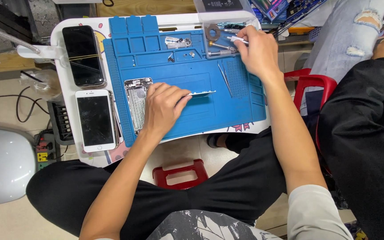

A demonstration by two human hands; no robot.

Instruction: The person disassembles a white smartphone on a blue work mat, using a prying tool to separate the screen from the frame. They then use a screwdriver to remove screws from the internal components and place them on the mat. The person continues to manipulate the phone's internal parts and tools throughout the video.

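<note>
Matting first: I take the blue work mat (192, 111) as my landmark, spread across a small white table (63, 75) over the person's crossed legs. Off the mat's left edge I see two phones face up, a black phone (83, 55) with a rubber band around it at the far end and a white phone (96, 120) nearer the body. On the mat's left part lies an opened phone shell (135, 104), its long axis running away from the body, parallel to the mat's left edge. My left hand (163, 109) rests partly over that shell, fingers curled and pinching a thin, flat silvery strip (201, 93) that juts out to the right, its long axis lying across the mat toward the centre. Just right of the strip's tip, tweezers (224, 80) lie loose on the mat, pointing away from the body; the left hand is the nearer one to them. At the mat's far right corner sits a clear tray (221, 42) of metal bits, and my right hand (256, 53) is over it, fingers closed around a slim silver screwdriver (236, 40) that points left. Small screws and a metal bracket (177, 42) sit in the mat's far compartments. Another person's arm (361, 120) in a black sleeve lies well right of the mat.
</note>
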